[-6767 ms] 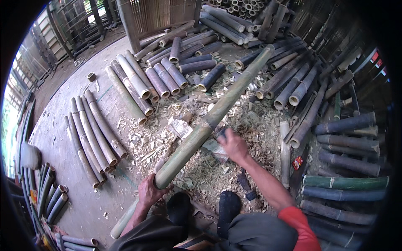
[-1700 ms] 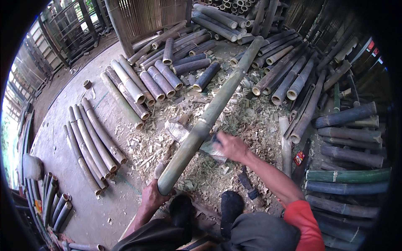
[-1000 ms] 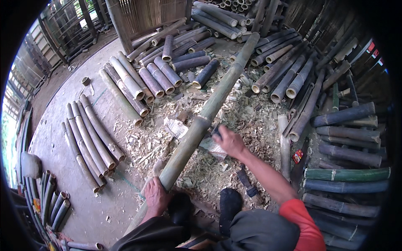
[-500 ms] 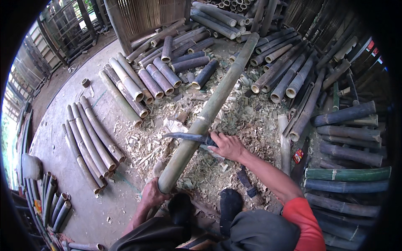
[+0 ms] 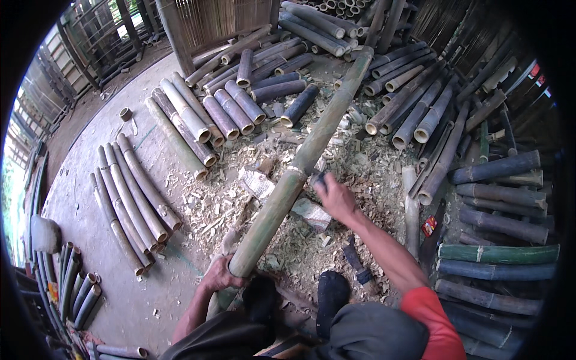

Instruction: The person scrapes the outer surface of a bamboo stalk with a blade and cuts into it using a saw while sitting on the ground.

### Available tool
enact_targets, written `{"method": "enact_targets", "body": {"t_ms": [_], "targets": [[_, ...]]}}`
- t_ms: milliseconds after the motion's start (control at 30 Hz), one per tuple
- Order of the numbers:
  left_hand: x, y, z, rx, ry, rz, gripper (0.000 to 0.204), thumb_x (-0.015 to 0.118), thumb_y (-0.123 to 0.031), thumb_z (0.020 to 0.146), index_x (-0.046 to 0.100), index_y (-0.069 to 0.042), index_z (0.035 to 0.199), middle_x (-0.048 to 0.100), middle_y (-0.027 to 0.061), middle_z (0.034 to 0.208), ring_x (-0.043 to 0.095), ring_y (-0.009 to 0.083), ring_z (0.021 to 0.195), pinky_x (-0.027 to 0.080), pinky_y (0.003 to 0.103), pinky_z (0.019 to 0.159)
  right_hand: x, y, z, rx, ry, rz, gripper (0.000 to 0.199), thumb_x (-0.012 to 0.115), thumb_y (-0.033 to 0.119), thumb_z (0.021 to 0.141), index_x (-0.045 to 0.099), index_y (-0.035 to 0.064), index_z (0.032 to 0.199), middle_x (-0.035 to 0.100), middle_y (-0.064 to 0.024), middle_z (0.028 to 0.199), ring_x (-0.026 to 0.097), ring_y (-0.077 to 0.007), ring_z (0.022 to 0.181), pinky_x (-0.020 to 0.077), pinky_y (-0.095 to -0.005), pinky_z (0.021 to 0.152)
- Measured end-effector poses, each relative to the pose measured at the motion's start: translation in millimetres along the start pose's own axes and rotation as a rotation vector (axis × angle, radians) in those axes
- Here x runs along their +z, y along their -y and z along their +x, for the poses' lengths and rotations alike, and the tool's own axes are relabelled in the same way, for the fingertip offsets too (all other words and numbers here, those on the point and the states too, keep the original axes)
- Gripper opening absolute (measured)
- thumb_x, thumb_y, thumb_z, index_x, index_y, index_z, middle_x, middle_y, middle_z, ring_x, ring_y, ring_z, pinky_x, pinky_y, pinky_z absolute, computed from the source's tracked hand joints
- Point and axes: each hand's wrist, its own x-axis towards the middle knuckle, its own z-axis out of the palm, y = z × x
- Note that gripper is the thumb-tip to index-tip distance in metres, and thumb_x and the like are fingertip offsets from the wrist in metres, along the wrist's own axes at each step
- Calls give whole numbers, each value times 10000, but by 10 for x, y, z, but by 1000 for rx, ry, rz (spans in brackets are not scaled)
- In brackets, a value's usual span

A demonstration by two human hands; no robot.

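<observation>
A long green-brown bamboo pole [image 5: 312, 144] runs from my lap up toward the stacked bamboo at the top. My left hand [image 5: 219, 276] grips it near its lower end. My right hand [image 5: 337, 199] is closed around the dark handle of a chopping knife [image 5: 318, 179], pressed against the pole's right side at a joint. The blade is hidden behind the pole and my fingers. The pole rests over pale blocks [image 5: 258, 183] amid wood chips.
Rows of cut bamboo sections [image 5: 135, 195] lie on the concrete at left, more [image 5: 204, 117] further up. Dark bamboo piles [image 5: 492, 174] fill the right side. Chips [image 5: 288, 246] litter the ground. A dark tool [image 5: 357, 267] and a red packet [image 5: 429, 226] lie near my foot [image 5: 330, 294].
Half a second ago the knife blade lay across the pole, pointing left. Now my right hand has drawn it to the pole's right side and the blade is out of sight. My left hand keeps its grip.
</observation>
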Motion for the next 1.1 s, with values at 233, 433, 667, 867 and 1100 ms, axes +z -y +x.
{"method": "enact_targets", "body": {"t_ms": [233, 433, 667, 867, 1100], "targets": [[13, 219, 23, -29, 115, -265, 879, 973, -276, 624, 647, 5, 1391, 718, 88, 1283, 680, 223, 1155, 533, 369, 1038, -29, 4, 49, 185, -69, 127, 439, 465, 519, 1117, 537, 87, 1084, 651, -105, 784, 668, -219, 609, 540, -408, 472], [37, 118, -7, 142, -113, -165, 984, 944, -342, 663, 529, 16, 1481, 675, 205, 1345, 658, 309, 1245, 504, 415, 1103, 43, 24, -376, 522, -171, 379, 737, 734, 609, 932, 580, -26, 1272, 717, -192, 1077, 720, -358, 945, 563, -483, 838], [292, -418, 200, -12, -298, 250, 852, 906, -373, 667, 559, -3, 1351, 708, 264, 1152, 698, 414, 1097, 536, 489, 988, 540, -38, -1005, 475, -321, 469, 692, 972, 284, 717, 631, -19, 1238, 707, -141, 1077, 677, -291, 953, 549, -411, 881], [352, 58, -465, -84, -259, 234, 809, 925, -311, 643, 598, -11, 1319, 723, 258, 1140, 699, 430, 1105, 534, 492, 968, 791, -263, -992, 405, -364, 721, 406, 861, 122, 855, 645, 33, 1186, 624, 6, 853, 583, -106, 675, 502, -295, 594], [299, 108, -1202, -277, -182, 186, 909, 934, -292, 686, 524, -1, 1443, 718, 244, 1186, 695, 422, 1133, 545, 490, 1003, 714, -166, -1037, 367, -404, 593, 486, 905, 171, 813, 645, 28, 1198, 684, -45, 935, 659, -187, 825, 564, -361, 785]]}}
